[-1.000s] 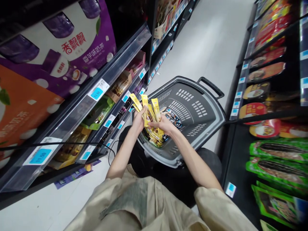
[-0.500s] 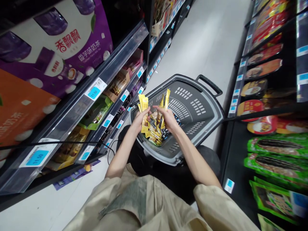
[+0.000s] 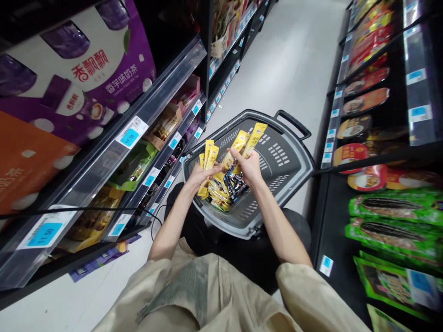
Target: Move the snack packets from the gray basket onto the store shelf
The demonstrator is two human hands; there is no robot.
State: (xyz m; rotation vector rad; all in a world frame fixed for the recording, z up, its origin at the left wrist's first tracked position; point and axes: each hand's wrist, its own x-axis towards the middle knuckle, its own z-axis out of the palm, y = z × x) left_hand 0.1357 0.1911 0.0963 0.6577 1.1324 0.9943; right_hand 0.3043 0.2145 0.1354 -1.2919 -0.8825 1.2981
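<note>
A grey shopping basket (image 3: 297,152) with slotted walls stands in front of me on the floor. Over its left side, my left hand (image 3: 201,176) is closed around several slim yellow sachets (image 3: 211,157) whose ends stick up above the fingers. My right hand (image 3: 249,168) grips more yellow sachets (image 3: 255,138), fanned out to the upper right. Beneath both hands, a heap of yellow packets (image 3: 218,196) and some black packets (image 3: 237,182) lies at the bottom of the basket. The fingers partly cover the held sachets.
On the left, a shelf edge (image 3: 166,83) juts out beside purple milk tea boxes (image 3: 114,92). To the right stands a shelf with green bags (image 3: 394,207) and round-lidded tubs (image 3: 351,157). The basket handle (image 3: 294,123) points up the aisle floor (image 3: 287,50). A dark cable (image 3: 114,208) crosses at left.
The right-hand sachets have swung from upright to leaning right, with their printed faces showing. My left hand has lowered slightly, its sachets now more spread. The whole view has shifted a little.
</note>
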